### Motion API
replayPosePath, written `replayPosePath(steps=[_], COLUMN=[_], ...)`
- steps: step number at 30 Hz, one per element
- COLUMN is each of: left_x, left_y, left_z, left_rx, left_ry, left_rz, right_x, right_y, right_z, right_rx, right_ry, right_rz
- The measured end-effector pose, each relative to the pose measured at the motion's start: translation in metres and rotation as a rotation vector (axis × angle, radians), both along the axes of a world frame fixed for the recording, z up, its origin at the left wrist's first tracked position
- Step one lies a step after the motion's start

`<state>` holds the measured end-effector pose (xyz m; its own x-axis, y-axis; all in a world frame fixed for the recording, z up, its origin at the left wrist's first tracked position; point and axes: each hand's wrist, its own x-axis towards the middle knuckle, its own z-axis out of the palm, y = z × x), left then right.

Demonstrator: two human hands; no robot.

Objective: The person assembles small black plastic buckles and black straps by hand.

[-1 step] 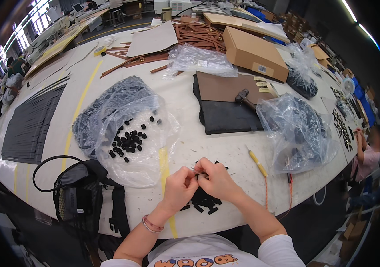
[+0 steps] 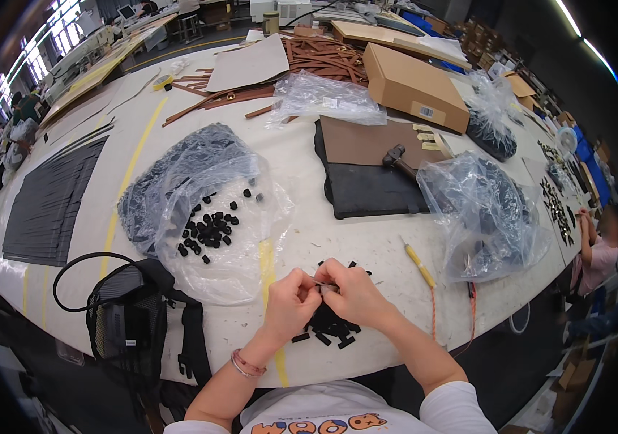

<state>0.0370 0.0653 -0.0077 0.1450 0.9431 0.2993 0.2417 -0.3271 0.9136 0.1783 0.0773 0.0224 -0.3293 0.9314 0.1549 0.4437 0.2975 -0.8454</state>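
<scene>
My left hand (image 2: 291,302) and my right hand (image 2: 354,295) meet fingertip to fingertip above the near part of the table. Both are closed in a pinch around something small. The fingers hide most of it, so I cannot make out its kind. Right below them lies a pile of small black strip-like pieces (image 2: 334,329), partly covered by my hands. To the left, many small black cap-like pieces (image 2: 211,230) are scattered on the opened clear plastic bag (image 2: 240,278). Right of my hands rests a yellow-handled pointed tool (image 2: 419,264) with an orange cord.
A black mesh bag (image 2: 125,311) with straps sits at the left front edge. Beyond my hands lie a hammer (image 2: 396,155) on a dark pad (image 2: 367,192), a filled plastic bag (image 2: 486,217), a cardboard box (image 2: 417,87) and brown straps (image 2: 323,61). Another person (image 2: 598,253) sits at right.
My right hand has dipped very slightly, with both hands still pinched together. Everything else lies as before.
</scene>
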Motion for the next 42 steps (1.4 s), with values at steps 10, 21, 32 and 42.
replayPosePath(steps=[10, 21, 32, 42], left_x=[-0.012, -0.011, -0.017, 0.01], left_y=[0.011, 0.011, 0.011, -0.002], left_z=[0.005, 0.01, 0.006, 0.005], left_rx=[-0.796, -0.811, -0.867, -0.211], left_ry=[-0.877, -0.929, -0.875, -0.41], left_rz=[-0.18, -0.212, -0.321, 0.134], right_x=[0.013, 0.018, 0.024, -0.008], right_y=[0.0, 0.002, 0.009, -0.008], right_z=[0.006, 0.005, -0.001, -0.001], right_rx=[-0.327, -0.547, -0.735, 0.217], right_ry=[0.07, 0.195, 0.26, -0.329], right_rz=[0.065, 0.193, 0.331, -0.182])
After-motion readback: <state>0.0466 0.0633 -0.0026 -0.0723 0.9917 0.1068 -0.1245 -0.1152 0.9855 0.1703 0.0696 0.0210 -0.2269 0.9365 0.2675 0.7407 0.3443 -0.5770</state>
